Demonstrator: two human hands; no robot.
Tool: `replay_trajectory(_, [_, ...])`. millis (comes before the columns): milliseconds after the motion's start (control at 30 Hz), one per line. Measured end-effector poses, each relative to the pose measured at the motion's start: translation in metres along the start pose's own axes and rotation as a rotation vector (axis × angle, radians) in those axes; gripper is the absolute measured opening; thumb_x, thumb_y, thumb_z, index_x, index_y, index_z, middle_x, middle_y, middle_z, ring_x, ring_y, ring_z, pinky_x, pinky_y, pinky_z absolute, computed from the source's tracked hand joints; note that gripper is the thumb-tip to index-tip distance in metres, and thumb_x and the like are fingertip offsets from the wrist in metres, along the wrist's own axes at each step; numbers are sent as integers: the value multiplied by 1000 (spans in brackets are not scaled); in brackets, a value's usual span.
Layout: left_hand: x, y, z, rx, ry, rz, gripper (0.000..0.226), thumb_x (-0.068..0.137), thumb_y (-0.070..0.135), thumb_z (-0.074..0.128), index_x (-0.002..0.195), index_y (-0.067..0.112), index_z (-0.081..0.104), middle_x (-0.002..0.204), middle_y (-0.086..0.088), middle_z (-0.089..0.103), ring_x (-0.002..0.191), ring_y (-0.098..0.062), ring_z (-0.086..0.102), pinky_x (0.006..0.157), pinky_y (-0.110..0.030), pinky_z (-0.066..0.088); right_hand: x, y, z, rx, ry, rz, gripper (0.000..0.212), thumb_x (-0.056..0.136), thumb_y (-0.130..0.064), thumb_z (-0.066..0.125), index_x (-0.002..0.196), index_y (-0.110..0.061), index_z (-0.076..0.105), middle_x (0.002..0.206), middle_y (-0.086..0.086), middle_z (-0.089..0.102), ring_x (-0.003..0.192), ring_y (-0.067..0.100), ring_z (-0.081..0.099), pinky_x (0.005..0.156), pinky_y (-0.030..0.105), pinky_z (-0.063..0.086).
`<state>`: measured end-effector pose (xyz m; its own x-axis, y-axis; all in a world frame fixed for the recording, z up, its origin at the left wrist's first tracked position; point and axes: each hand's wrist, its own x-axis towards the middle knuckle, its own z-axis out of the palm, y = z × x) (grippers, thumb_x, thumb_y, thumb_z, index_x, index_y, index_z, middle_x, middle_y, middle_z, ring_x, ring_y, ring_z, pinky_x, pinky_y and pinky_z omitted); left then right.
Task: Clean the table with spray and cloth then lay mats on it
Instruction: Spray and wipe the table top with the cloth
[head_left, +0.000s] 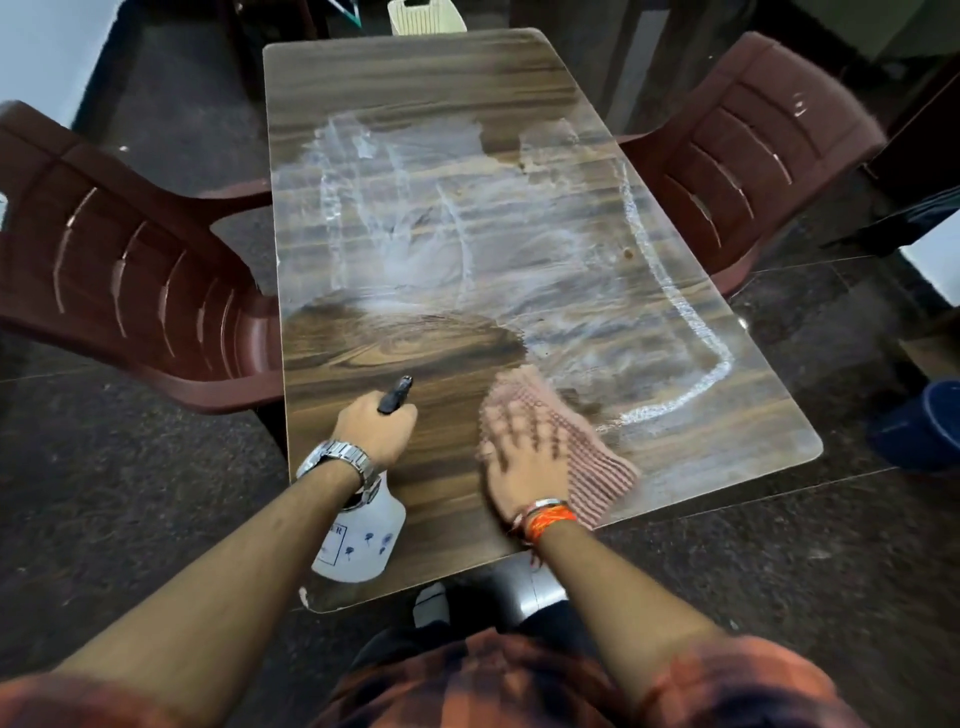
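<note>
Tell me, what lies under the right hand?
A pink cloth lies under the right hand, flat on the table. The straight fingers press on it. The table surface beneath the cloth is covered, so whether it is wet there cannot be seen.

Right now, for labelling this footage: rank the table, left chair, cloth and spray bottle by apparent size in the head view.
1. table
2. left chair
3. cloth and spray bottle: look alike, both partly covered, so unranked.

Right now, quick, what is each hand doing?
Left hand: closed around the top of the spray bottle.
Right hand: open, fingers spread flat, pressing the pink cloth on the table.
</note>
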<state>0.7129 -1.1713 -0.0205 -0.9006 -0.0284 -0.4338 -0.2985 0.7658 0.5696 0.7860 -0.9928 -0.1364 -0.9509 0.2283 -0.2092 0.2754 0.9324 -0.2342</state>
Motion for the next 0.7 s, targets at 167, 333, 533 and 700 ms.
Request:
replay_trajectory(167, [9, 15, 9, -20, 0, -11, 29, 88, 35, 52, 79, 10, 62, 79, -8, 65, 75, -31, 57, 61, -33, 37, -4, -24, 12, -41, -118, -526, 50, 96, -53, 25, 146, -47, 21, 158, -13, 17, 147, 21, 6, 116, 52, -3])
replay_trajectory(333, [2, 36, 23, -22, 36, -50, 27, 87, 29, 51, 79, 6, 62, 77, -10, 64, 73, -32, 55, 59, -33, 35, 39, 53, -16, -52, -33, -231, 54, 95, -55, 27, 147, -48, 15, 159, -13, 13, 147, 20, 7, 115, 52, -5])
replay_trajectory(533, [-29, 62, 74, -37, -65, -64, 24, 89, 29, 53, 74, 12, 61, 76, -8, 63, 70, -28, 56, 57, -30, 36, 62, 218, -58, 21, 29, 242, 54, 97, -54, 20, 148, -48, 4, 160, -12, 2, 147, 22, 1, 116, 55, -3])
replay_trajectory(700, [-54, 92, 129, -22, -78, -90, 32, 83, 29, 55, 57, 13, 46, 59, -3, 54, 52, -22, 46, 47, -27, 29, 61, 253, -68, 22, 11, 234, 56, 96, -50, 25, 148, -46, 6, 160, -12, 0, 147, 22, -2, 116, 55, -4])
